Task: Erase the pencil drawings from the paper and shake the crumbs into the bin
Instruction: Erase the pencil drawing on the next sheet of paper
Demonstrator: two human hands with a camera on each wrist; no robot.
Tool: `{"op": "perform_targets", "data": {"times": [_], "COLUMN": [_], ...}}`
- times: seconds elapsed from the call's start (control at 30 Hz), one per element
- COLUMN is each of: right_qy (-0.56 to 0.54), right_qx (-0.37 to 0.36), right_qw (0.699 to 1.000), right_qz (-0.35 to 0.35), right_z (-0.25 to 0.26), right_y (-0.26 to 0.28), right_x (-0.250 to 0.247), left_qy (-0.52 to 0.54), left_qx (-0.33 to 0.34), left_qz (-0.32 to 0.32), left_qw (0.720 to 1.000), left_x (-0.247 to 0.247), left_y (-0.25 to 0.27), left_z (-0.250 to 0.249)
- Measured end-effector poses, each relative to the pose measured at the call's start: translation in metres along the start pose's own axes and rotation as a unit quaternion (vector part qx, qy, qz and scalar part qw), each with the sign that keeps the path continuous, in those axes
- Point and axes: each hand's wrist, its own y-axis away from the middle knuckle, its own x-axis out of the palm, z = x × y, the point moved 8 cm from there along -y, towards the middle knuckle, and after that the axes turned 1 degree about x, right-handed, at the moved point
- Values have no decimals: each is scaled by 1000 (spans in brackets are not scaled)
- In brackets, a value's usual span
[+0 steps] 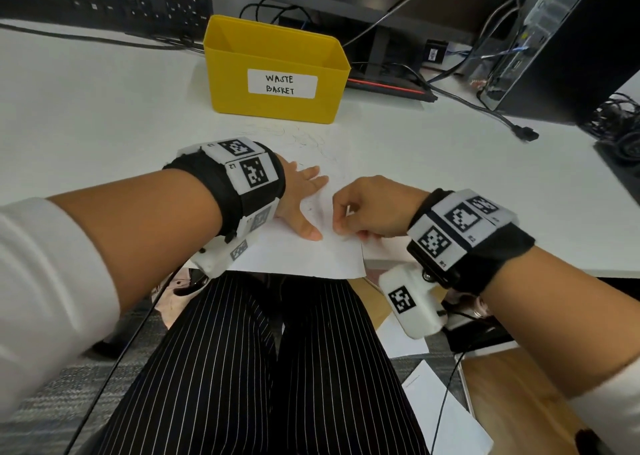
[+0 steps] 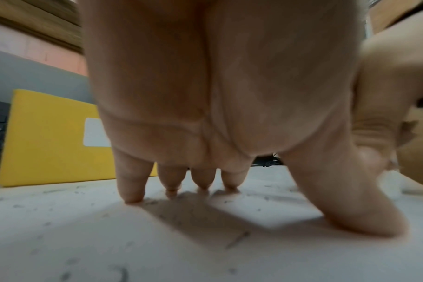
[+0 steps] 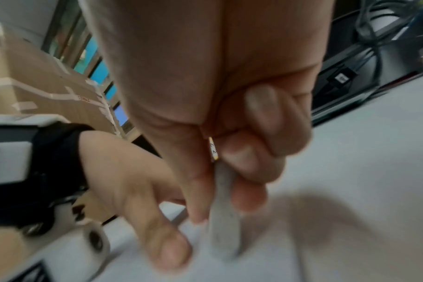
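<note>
Yellow bin (image 1: pixel 277 70) label (image 1: pixel 282 83) — "WASTE BASKET"

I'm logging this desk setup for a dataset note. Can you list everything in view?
bin: 1, yellow, labelled, desk rear centre
paper: 1, white, desk front edge, faint pencil marks
eraser: 1, white, tip on paper
keyboard: 1, black, rear left
monitor stand: 1, black, behind bin
computer tower: 1, black, rear right
cables: several, black, rear right
left hand: flat, presses paper
right hand: grip on eraser

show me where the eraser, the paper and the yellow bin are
eraser (image 3: pixel 224 225), right wrist view, on its grey body below the fingers.
paper (image 1: pixel 298 257), head view, on its bare near part.
bin (image 1: pixel 239 83), head view, on its front wall.
</note>
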Motion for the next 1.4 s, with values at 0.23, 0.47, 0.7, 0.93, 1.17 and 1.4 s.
{"op": "perform_targets", "data": {"times": [0.23,0.47,0.7,0.93,1.17,1.4], "right_qy": [32,11,9,-9,-25,-18], "right_qx": [-16,5,25,17,54,34], "right_qw": [997,999,997,999,992,996], "right_qz": [-71,34,-67,-45,-108,-80], "right_z": [17,1,1,-11,-16,-17], "right_y": [-22,-7,-31,7,-19,6], "right_x": [-21,-3,-25,-1,-28,-9], "left_qy": [12,-19,-18,-22,-17,-21], "left_qx": [13,-1,1,-5,6,4], "left_qz": [16,10,14,12,19,30], "left_qw": [1000,1000,1000,1000,1000,999], "left_x": [-2,-3,-6,-4,-5,-5], "left_y": [6,6,7,4,5,4], "left_z": [-3,-2,-5,-4,-5,-6]}}
